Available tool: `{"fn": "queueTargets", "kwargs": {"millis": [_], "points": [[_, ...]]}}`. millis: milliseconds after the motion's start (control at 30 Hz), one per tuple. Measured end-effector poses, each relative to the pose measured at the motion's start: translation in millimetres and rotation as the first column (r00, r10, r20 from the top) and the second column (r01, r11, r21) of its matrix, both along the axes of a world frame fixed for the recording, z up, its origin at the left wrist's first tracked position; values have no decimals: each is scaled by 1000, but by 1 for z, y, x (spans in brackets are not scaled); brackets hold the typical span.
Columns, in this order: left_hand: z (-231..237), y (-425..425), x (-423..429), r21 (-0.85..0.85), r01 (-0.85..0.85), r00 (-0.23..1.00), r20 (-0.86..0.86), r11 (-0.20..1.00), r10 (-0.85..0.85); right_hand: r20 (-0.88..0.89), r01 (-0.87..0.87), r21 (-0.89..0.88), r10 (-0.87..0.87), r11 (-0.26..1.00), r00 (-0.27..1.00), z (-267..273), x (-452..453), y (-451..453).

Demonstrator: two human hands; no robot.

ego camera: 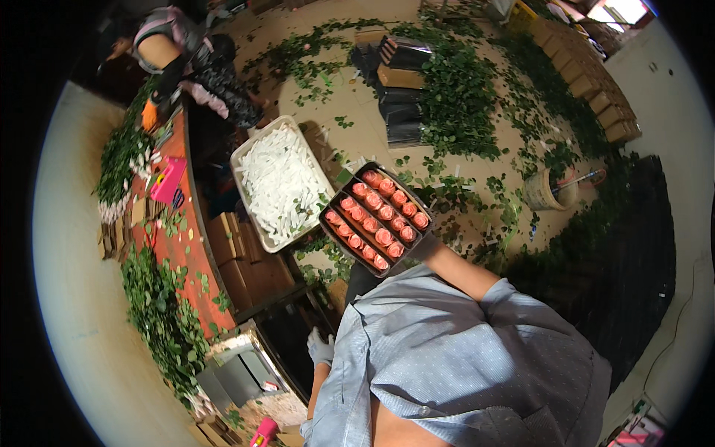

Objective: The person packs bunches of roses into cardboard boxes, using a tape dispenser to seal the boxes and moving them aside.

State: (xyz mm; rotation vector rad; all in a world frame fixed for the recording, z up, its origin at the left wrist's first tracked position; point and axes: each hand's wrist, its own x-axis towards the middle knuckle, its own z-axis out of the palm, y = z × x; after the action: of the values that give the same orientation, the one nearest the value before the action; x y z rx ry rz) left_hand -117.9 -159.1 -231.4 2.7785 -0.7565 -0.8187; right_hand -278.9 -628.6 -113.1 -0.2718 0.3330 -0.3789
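My right arm reaches forward to a dark-sided bundle of pink roses (374,218), whose blooms lie in rows parted by dark dividers. My right hand (423,247) is at the bundle's near right side, mostly hidden by it and in shadow; its grip cannot be made out. Low at my left side, my left hand (320,347) wears a pale glove, fingers partly spread, beside a dark open shelf under the table. Beyond the roses' left edge stands a shallow tub (329,193) filled with small white strips (282,181).
A red-topped table (190,240) with leafy stems and a pink tape dispenser (167,180) runs along the left. A co-worker (184,56) bends over its far end. Wrapped bundles (403,106) lie on the leaf-strewn floor; a bucket (539,193) stands right.
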Motion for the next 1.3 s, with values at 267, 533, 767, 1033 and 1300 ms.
{"fn": "queueTargets", "kwargs": {"millis": [267,533,767,1033,1300], "points": [[-48,-7,57,139,51,887,-461,989,19,-125,228,341,-196,912,973,-54,9,-42],[-9,-112,149,50,244,846,-499,968,-188,-757,525,201,-209,827,619,-127,33,-96],[34,-184,203,2,492,789,-422,870,-446,-814,664,31,-368,747,451,-221,1,-141],[64,-224,238,60,-39,813,-579,997,67,-820,751,-10,-436,661,372,-296,-4,-184],[24,-250,219,167,-30,915,-393,985,94,-965,697,-56,-218,715,146,-312,30,-275]]}}
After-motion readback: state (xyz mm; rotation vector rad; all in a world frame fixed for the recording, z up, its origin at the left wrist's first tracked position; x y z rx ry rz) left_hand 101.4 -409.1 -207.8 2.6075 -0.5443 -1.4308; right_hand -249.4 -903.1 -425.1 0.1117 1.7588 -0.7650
